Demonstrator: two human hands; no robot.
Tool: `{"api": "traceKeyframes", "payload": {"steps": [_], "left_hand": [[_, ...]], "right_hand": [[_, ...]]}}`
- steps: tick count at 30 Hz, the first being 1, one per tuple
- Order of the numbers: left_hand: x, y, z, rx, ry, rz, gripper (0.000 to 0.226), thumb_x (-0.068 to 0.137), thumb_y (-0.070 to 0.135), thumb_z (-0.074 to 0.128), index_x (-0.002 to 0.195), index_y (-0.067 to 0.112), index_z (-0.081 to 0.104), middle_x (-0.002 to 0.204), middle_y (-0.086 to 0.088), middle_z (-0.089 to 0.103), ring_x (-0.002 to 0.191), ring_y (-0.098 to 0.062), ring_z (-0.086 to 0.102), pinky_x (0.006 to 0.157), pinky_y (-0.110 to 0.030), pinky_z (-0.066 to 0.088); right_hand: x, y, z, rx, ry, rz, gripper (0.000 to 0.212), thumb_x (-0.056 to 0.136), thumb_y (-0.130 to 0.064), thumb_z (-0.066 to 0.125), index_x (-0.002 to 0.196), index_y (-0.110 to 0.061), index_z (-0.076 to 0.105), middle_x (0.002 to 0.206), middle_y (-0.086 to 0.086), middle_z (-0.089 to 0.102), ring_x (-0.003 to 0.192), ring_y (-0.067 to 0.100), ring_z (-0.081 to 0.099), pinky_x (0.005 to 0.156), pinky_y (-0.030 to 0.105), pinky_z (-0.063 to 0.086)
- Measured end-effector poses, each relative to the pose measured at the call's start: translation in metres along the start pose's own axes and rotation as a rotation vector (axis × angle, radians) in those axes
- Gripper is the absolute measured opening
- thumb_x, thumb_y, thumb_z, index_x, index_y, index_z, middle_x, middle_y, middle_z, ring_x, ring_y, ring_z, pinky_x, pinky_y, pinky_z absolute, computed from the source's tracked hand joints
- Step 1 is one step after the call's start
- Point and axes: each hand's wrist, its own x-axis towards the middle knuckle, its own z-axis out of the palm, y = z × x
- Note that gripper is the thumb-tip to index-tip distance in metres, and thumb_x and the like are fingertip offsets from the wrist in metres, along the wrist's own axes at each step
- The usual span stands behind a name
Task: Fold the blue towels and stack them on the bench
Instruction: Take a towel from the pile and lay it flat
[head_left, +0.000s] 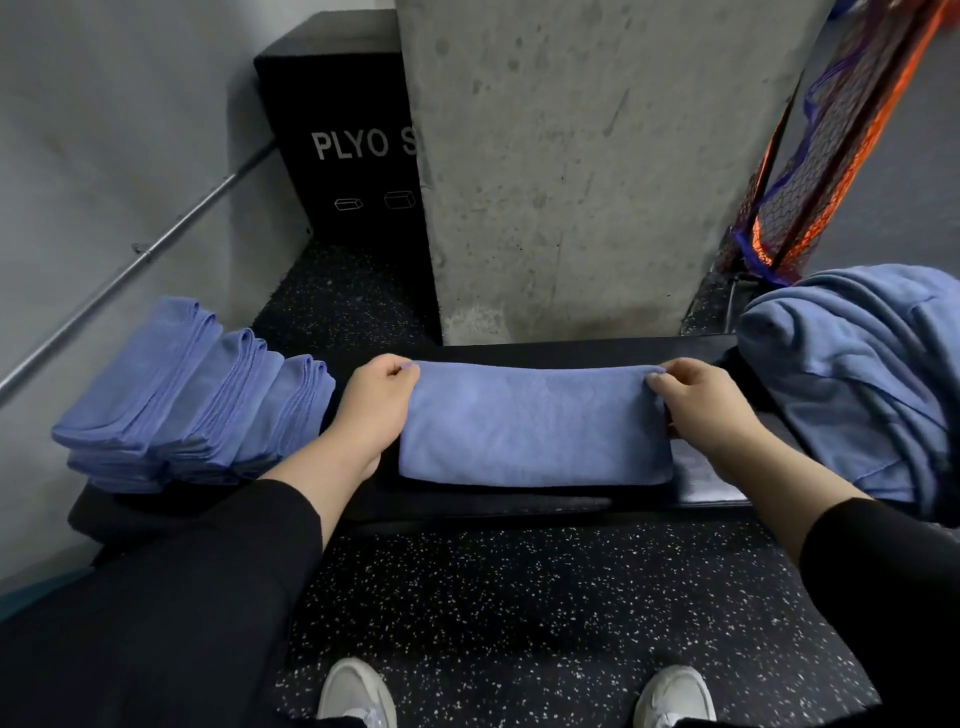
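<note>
Black bench (519, 506) carries a half-folded towel (535, 426), long axis left to right; the left hand (371, 402) and right hand (698, 400) pinch its far corners. Folded stack (192, 395) lies left of the towel, nearer the left hand

Single head view, wide-angle, looks forward-down, close over bench (519, 506).

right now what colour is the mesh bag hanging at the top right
Orange netting with blue trim, on the mesh bag; the head view shows it.
</note>
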Motion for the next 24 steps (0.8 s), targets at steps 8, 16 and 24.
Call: {"api": "traceKeyframes", "payload": {"steps": [8,16,24], "left_hand": [[0.039,-0.012,0.019,0.552,0.044,0.150,0.042,0.103,0.037,0.051,0.141,0.020,0.052,0.124,-0.007,0.059,0.110,-0.026,0.057,0.089,-0.039,0.047],[0.016,-0.016,0.044,0.858,-0.230,0.628,0.051,0.104,0.040,0.047,0.152,0.026,0.042,0.160,0.002,0.036,0.148,-0.018,0.030,0.119,-0.040,0.020],[0.007,-0.043,0.040,0.988,-0.445,0.537,0.062,0.103,0.057,0.016,0.161,0.037,0.004,0.168,0.013,-0.011,0.153,-0.005,-0.015,0.126,-0.044,-0.006]], "right_hand": [[0.039,0.002,0.031,-0.416,0.049,-0.092,0.045,0.095,-0.039,0.065,0.129,-0.010,0.061,0.114,0.011,0.067,0.113,0.032,0.059,0.088,0.034,0.042],[0.006,-0.019,0.079,-0.577,0.083,-0.490,0.036,0.097,-0.027,0.058,0.131,-0.015,0.062,0.141,0.006,0.055,0.129,0.031,0.051,0.102,0.049,0.041],[-0.023,0.011,0.102,-0.878,-0.192,-0.348,0.085,0.088,-0.070,0.002,0.159,-0.027,0.019,0.169,-0.006,0.005,0.155,0.015,0.002,0.124,0.050,0.002]]}}
